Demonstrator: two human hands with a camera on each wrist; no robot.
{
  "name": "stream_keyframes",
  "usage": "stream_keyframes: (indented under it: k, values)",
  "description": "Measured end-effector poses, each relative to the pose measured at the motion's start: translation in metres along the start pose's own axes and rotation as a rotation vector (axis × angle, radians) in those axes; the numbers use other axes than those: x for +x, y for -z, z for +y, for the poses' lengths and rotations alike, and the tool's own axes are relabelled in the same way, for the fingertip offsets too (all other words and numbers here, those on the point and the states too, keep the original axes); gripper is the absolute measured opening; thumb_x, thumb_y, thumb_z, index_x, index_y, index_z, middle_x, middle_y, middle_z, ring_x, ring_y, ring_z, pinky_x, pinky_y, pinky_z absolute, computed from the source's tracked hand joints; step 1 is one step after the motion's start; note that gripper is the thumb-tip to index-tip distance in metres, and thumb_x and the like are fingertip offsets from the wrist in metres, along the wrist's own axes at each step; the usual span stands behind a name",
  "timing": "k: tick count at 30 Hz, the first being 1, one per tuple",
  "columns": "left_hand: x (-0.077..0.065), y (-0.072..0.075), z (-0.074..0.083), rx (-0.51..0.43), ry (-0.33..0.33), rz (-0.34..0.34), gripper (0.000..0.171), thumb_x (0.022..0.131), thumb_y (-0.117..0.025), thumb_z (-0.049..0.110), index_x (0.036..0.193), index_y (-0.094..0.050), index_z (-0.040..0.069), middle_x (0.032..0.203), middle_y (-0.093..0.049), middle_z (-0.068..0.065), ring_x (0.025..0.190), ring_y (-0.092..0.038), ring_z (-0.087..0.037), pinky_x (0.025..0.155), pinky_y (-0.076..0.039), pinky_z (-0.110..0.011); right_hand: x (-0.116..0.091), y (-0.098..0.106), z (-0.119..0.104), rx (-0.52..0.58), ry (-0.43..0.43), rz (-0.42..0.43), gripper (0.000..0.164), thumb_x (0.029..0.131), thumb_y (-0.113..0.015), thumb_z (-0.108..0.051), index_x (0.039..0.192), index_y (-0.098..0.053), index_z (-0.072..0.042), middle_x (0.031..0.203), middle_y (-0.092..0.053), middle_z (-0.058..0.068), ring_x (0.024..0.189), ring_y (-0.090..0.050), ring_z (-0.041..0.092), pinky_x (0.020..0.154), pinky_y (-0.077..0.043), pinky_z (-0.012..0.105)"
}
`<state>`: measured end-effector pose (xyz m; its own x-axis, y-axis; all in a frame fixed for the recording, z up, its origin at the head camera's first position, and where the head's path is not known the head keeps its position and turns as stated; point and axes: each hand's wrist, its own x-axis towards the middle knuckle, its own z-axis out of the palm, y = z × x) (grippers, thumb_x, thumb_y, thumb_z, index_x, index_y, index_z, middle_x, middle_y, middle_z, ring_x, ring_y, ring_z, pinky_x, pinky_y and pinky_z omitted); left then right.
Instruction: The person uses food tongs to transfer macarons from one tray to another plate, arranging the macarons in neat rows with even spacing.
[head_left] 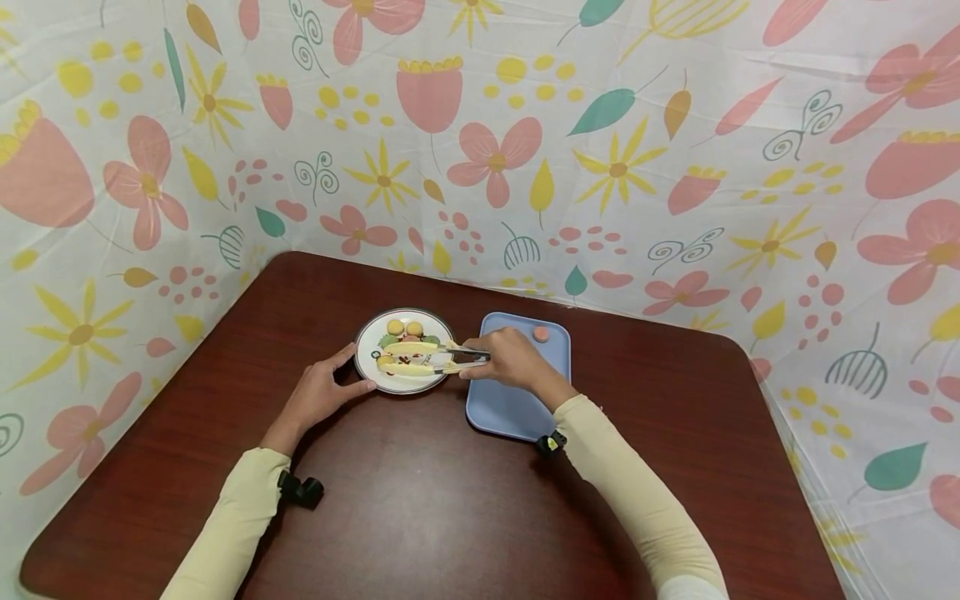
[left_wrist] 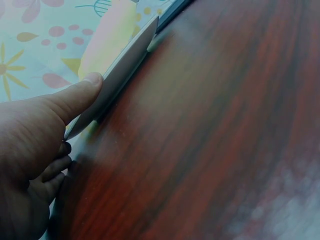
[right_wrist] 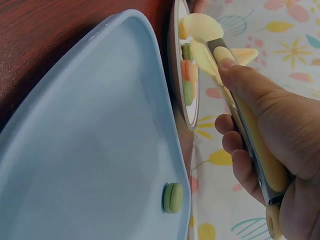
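My right hand (head_left: pixel 506 357) grips a pair of tongs (head_left: pixel 468 352) with yellow tips and handles. The tips reach over a white plate (head_left: pixel 426 386) with a dark rim line, beside a yellow macaron (head_left: pixel 385 362). Yellow, green and orange macarons lie on the plate; the tongs partly cover them in the head view. At the plate's left edge my left hand (head_left: pixel 322 389) holds the rim, its thumb (left_wrist: pixel 80 97) along the edge. In the head view a pink macaron (head_left: pixel 541 334) sits on a blue tray (head_left: pixel 506 408); a green macaron (right_wrist: pixel 172 198) shows there in the right wrist view.
The dark brown wooden table (head_left: pixel 397 500) has rounded corners. A flowered curtain (head_left: pixel 495 158) hangs along its far and left sides. The tray stands just right of the plate, partly under my right hand and forearm.
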<state>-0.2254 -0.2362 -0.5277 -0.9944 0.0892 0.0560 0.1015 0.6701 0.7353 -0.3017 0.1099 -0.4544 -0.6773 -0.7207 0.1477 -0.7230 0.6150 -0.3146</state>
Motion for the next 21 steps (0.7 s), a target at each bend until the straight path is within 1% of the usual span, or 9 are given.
stream_keyframes:
  k: [3,6,9,11,13,16,17,18,21]
  values:
    - [0.0,0.0,0.0,-0.002,-0.003,-0.001,0.095,0.085,-0.08,0.052,0.157,-0.039,0.006,0.16,-0.039,-0.016,0.149,-0.035,-0.035,0.117,-0.035,-0.055,-0.004,0.005,0.0,0.027,-0.007,0.004,0.046,0.085,-0.084,-0.038,0.12,-0.078,-0.009,0.1,-0.079,0.004,0.067,-0.056,0.009,0.059,-0.041,0.024]
    - [-0.001,0.001,0.001,-0.004,-0.002,-0.004,0.095,0.085,-0.08,0.051,0.157,-0.038,0.006,0.161,-0.039,-0.016,0.149,-0.035,-0.035,0.117,-0.035,-0.055,-0.011,0.015,0.002,0.029,-0.033,0.01,0.05,0.086,-0.083,-0.041,0.124,-0.076,-0.009,0.109,-0.078,0.006,0.073,-0.064,0.012,0.061,-0.046,0.027]
    - [-0.001,0.001,0.002,-0.004,0.001,-0.004,0.095,0.085,-0.081,0.051,0.157,-0.038,0.005,0.161,-0.039,-0.016,0.149,-0.035,-0.035,0.117,-0.036,-0.055,-0.02,0.03,0.006,0.014,-0.044,0.038,0.055,0.086,-0.082,-0.043,0.128,-0.073,-0.008,0.118,-0.075,0.009,0.084,-0.073,0.018,0.069,-0.056,0.033]
    - [-0.001,0.001,0.003,0.001,0.003,-0.003,0.095,0.086,-0.081,0.05,0.157,-0.039,0.005,0.16,-0.039,-0.016,0.149,-0.035,-0.036,0.116,-0.036,-0.055,-0.027,0.039,0.01,-0.004,-0.043,0.065,0.055,0.087,-0.081,-0.043,0.128,-0.073,-0.008,0.118,-0.075,0.01,0.087,-0.074,0.021,0.074,-0.059,0.038]
    - [-0.001,0.002,0.004,0.004,0.004,-0.003,0.094,0.086,-0.081,0.05,0.157,-0.039,0.005,0.16,-0.039,-0.016,0.149,-0.036,-0.036,0.116,-0.037,-0.055,-0.034,0.049,0.016,0.006,-0.058,0.082,0.056,0.087,-0.082,-0.042,0.129,-0.072,-0.007,0.114,-0.076,0.012,0.076,-0.072,0.021,0.071,-0.058,0.038]
    - [-0.001,0.001,0.004,0.007,0.003,-0.005,0.094,0.086,-0.081,0.05,0.157,-0.039,0.005,0.16,-0.039,-0.016,0.148,-0.036,-0.036,0.116,-0.037,-0.055,-0.045,0.063,0.025,0.01,-0.106,0.098,0.057,0.087,-0.082,-0.043,0.129,-0.072,-0.006,0.106,-0.078,0.012,0.055,-0.055,0.013,0.059,-0.047,0.034]
    - [-0.001,0.001,0.004,0.008,0.004,-0.005,0.094,0.086,-0.081,0.049,0.157,-0.039,0.005,0.16,-0.039,-0.016,0.148,-0.036,-0.036,0.116,-0.037,-0.055,-0.049,0.068,0.028,0.008,-0.119,0.1,0.057,0.087,-0.082,-0.043,0.129,-0.072,-0.006,0.107,-0.078,0.012,0.059,-0.057,0.015,0.061,-0.048,0.034]
    - [-0.001,0.001,0.003,0.009,0.003,-0.005,0.094,0.086,-0.081,0.049,0.157,-0.039,0.005,0.16,-0.039,-0.016,0.148,-0.036,-0.036,0.116,-0.037,-0.055,-0.053,0.071,0.03,0.008,-0.133,0.106,0.057,0.086,-0.083,-0.042,0.129,-0.072,-0.006,0.106,-0.078,0.011,0.059,-0.053,0.015,0.062,-0.046,0.034]
    - [-0.001,0.0,0.003,0.009,-0.001,-0.004,0.094,0.086,-0.081,0.049,0.157,-0.039,0.005,0.16,-0.039,-0.016,0.148,-0.036,-0.036,0.115,-0.037,-0.055,-0.065,0.079,0.04,-0.024,-0.166,0.131,0.057,0.085,-0.083,-0.044,0.126,-0.074,-0.007,0.112,-0.077,0.01,0.074,-0.059,0.017,0.067,-0.047,0.035]
